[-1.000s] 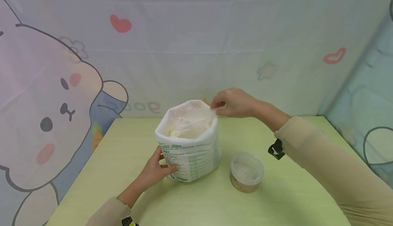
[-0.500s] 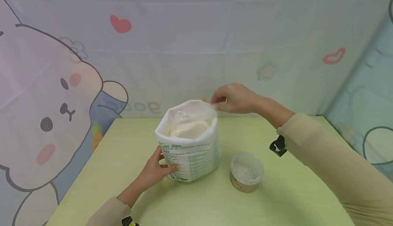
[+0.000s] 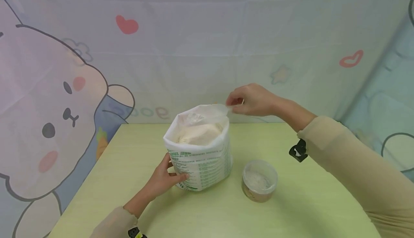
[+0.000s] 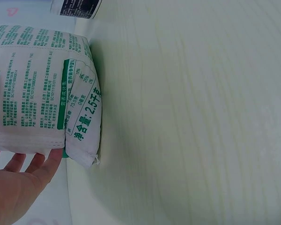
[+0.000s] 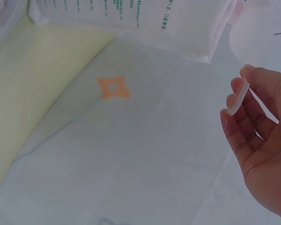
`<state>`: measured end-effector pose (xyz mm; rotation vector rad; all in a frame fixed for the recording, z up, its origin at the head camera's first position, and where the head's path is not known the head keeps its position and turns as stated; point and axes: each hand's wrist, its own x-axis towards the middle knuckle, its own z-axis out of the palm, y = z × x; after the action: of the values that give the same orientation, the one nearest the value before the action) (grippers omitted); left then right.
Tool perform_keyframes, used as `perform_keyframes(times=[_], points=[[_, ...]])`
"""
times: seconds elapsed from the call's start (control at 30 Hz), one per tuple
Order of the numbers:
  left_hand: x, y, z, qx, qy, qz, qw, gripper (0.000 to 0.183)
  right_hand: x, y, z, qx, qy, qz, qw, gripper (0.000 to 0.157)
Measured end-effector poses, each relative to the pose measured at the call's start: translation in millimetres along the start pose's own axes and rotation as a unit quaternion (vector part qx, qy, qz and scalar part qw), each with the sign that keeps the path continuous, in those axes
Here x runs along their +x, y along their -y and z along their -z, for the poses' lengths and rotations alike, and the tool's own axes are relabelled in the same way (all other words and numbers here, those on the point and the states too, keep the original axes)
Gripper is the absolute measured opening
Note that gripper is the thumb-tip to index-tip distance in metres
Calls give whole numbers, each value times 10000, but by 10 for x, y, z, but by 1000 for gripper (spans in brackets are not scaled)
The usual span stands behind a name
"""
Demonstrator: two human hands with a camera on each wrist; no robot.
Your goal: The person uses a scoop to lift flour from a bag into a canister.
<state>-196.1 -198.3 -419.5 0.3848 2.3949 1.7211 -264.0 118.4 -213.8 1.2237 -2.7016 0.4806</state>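
A white flour bag (image 3: 202, 166) with green print stands with its top rolled back, cream-white flour (image 3: 197, 134) inside. My left hand (image 3: 163, 178) grips its lower left side, thumb on the front and fingers round the side; the left wrist view shows those fingers (image 4: 40, 168) at the bag's edge. At the bag's right rim, my right hand (image 3: 252, 99) pinches the handle of a translucent plastic scoop (image 3: 220, 111). The scoop's bowl is over the bag's mouth, with some white flour at its far left end. In the right wrist view the thin handle (image 5: 239, 96) lies between thumb and fingers.
Right of the bag stands a clear round plastic tub (image 3: 260, 181), lidless, with white powder in it. The pale yellow-green table (image 3: 207, 216) ends at a printed cloth backdrop (image 3: 291, 33) close behind the bag.
My right hand has risen and shifted slightly right, lifting the scoop out of the flour toward the bag's rim. My left hand, the bag and the tub stay in place.
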Motion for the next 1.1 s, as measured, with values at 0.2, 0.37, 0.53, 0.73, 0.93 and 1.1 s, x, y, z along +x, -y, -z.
perform_keyframes(times=[0.2, 0.37, 0.53, 0.73, 0.93, 1.1], points=[[-4, -5, -1, 9, 12, -91, 10000, 73, -56, -49, 58, -4, -26, -44, 10000, 14], [3, 2, -4, -17, -23, 6, 10000, 74, -138, -132, 79, -47, -67, -76, 9999, 13], [-3, 9, -3, -22, 19, -25, 10000, 75, -259, -234, 94, -135, -86, -197, 9997, 12], [-5, 25, 4, -37, 51, -74, 10000, 75, -430, -320, 166, -106, -113, -475, 9988, 13], [-7, 32, 11, -30, 8, -52, 10000, 76, -613, -408, 240, -141, -143, -784, 9967, 13], [-11, 33, 23, -38, 14, -67, 10000, 76, -751, -486, 263, -125, -176, -1022, 9945, 13]])
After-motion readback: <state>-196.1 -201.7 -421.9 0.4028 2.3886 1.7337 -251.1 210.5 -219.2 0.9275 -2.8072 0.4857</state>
